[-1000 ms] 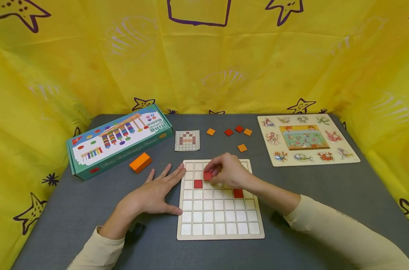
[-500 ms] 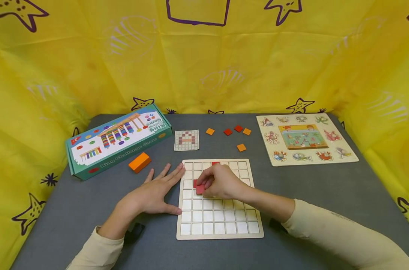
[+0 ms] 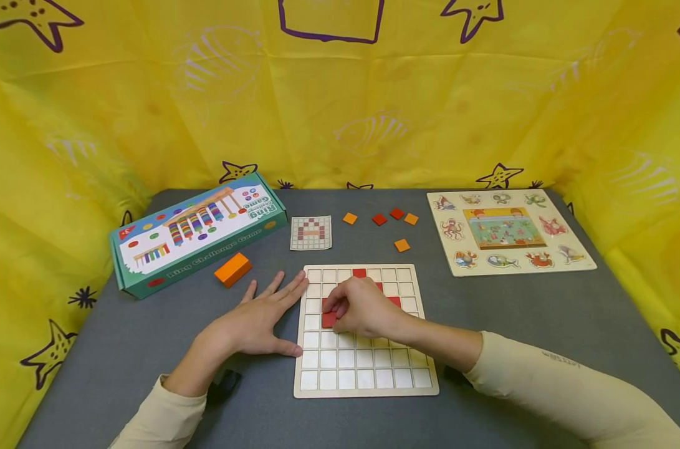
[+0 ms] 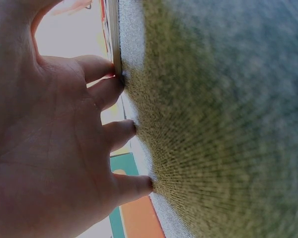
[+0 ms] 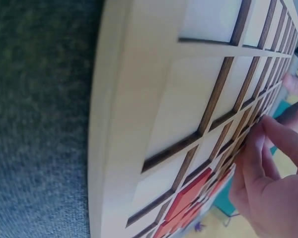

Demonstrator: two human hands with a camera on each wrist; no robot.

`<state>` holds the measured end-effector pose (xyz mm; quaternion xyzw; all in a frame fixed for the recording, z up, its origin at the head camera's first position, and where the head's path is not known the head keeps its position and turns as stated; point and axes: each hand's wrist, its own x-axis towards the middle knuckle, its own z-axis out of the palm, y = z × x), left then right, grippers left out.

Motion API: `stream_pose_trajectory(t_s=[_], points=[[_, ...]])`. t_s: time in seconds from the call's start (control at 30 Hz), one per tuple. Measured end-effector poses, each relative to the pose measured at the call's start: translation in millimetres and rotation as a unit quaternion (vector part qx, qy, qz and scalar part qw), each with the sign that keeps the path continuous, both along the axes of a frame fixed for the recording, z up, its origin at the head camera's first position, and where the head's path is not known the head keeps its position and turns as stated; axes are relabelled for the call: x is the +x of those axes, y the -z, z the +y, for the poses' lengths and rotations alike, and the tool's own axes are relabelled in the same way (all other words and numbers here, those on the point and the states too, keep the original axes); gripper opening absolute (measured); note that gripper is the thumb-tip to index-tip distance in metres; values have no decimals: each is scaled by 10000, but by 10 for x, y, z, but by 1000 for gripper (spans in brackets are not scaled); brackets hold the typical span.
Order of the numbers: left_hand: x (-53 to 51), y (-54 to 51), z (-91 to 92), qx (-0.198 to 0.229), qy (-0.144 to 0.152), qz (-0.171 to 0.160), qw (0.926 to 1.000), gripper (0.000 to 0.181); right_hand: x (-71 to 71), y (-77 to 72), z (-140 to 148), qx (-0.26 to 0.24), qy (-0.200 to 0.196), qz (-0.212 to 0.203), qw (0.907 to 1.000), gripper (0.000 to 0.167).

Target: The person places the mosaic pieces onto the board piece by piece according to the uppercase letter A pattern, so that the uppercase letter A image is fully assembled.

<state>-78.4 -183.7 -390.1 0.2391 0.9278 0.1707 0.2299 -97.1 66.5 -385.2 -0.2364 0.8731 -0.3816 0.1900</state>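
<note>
A wooden grid board (image 3: pixel 368 393) with white cells lies in front of me. My right hand (image 3: pixel 368 308) reaches over it and pinches a red square tile (image 3: pixel 328 320) at a cell near the left side, fourth row down. Other red tiles sit in the grid, including a top-row tile (image 3: pixel 359 273) and one at the right (image 3: pixel 394 302). Right fingers and forearm hide part of the middle. In the right wrist view, bent fingertips (image 5: pixel 262 119) meet the board. My left hand (image 3: pixel 255 321) lies spread, thumb and fingertips touching the board's left edge.
Behind the board lie a pattern card (image 3: pixel 310 233), orange tiles (image 3: pixel 402 246) and loose red tiles (image 3: pixel 379 219). An orange block (image 3: pixel 232 270) is beside a green game box (image 3: pixel 199 237) at left. A sea-animal puzzle board (image 3: pixel 508 234) lies at right. Yellow cloth (image 3: pixel 328 93) hangs behind.
My right hand has moved from the upper middle of the grid to the left and nearer, carrying the red tile to a fourth-row cell. The left hand has stayed put.
</note>
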Motion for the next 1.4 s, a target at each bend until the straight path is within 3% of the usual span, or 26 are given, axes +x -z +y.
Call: stream_pose_trajectory(t_s=[0.37, 0.87, 1.27, 1.4], points=[[13, 4, -18, 102, 14, 75, 9999, 121, -7, 15, -22, -68, -261, 215, 9994, 29], [3, 18, 0, -18, -2, 53, 10000, 121, -77, -18, 102, -196, -229, -111, 9995, 26], [-1, 27, 1, -6, 1, 16, 10000, 123, -332, -14, 286, -466, 228, -242, 9984, 23], [-3, 22, 5, -19, 5, -7, 10000, 123, -449, 0, 369, -579, 561, -225, 9965, 23]])
